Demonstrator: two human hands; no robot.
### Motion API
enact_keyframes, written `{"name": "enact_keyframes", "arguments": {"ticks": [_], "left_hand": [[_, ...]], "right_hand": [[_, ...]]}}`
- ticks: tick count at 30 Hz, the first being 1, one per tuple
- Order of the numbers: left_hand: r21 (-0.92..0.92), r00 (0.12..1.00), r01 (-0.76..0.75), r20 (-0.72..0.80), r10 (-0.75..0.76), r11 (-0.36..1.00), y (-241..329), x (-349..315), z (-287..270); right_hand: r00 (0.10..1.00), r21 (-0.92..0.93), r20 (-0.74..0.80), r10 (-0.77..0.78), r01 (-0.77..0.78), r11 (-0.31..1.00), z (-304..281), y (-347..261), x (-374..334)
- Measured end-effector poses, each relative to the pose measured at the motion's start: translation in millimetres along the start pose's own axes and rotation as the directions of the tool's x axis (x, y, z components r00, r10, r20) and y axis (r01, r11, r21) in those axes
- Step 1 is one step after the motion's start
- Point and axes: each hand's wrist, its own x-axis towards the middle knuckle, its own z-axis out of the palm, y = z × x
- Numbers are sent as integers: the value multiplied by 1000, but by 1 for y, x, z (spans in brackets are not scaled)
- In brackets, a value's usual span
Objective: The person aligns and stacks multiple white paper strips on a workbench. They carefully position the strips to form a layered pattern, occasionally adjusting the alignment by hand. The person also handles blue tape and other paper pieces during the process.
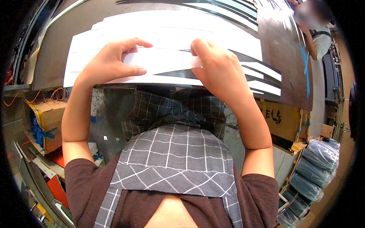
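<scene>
White strips of paper or thin card point(159, 24) lie layered across the dark table point(281, 45) in front of me. Between my hands is one white strip point(169, 60), slightly lifted at its right end. My right hand point(218, 62) pinches that end between thumb and curled fingers. Over the strip's left part rests my left hand point(114, 60), its thumb and forefinger spread apart. Its other fingers are partly hidden behind the forefinger. More narrow white strips point(262, 72) fan out to the right of my right wrist, with dark gaps between them.
Further strips point(220, 11) lie at the table's far side. Blue tape point(305, 72) marks its right edge, where another person point(321, 41) stands. Cardboard boxes point(281, 121) sit beneath. Plastic-wrapped rolls point(313, 171) are stacked lower right; an orange cord point(55, 94) hangs at left.
</scene>
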Motion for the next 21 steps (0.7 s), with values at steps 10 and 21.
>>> {"name": "enact_keyframes", "arguments": {"ticks": [10, 21], "left_hand": [[28, 975, 216, 48, -217, 976, 18, -16, -9], [98, 978, 161, -148, -145, 982, 4, -24, 4]], "right_hand": [[871, 362, 404, 281, -434, 825, -10, 11, 6], [916, 318, 251, 314, -384, 867, 10, 2, 5]]}}
